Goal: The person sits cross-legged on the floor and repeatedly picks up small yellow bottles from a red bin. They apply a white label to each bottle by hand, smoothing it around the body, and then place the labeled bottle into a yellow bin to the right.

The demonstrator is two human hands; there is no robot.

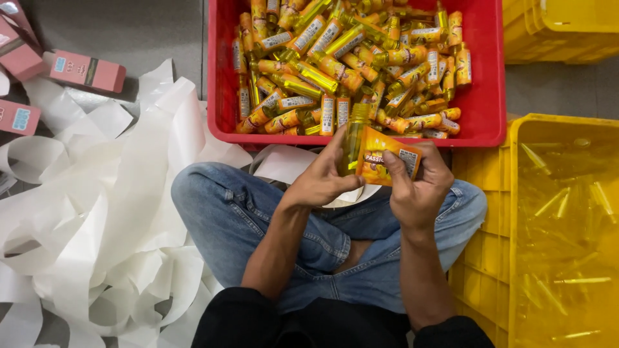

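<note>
Your left hand (320,180) is closed around a small yellow-green bottle (353,138), held upright over your crossed legs. Your right hand (418,188) pinches an orange label (385,163) with thumb and fingers, pressing it against the bottle. Both are just before the near edge of the red crate (483,96), full of labelled bottles (348,61).

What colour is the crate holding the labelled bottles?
Red crate, clearest in the head view.

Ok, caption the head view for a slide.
Left hand holds a clear yellow bottle; right hand wraps its orange label.
</note>
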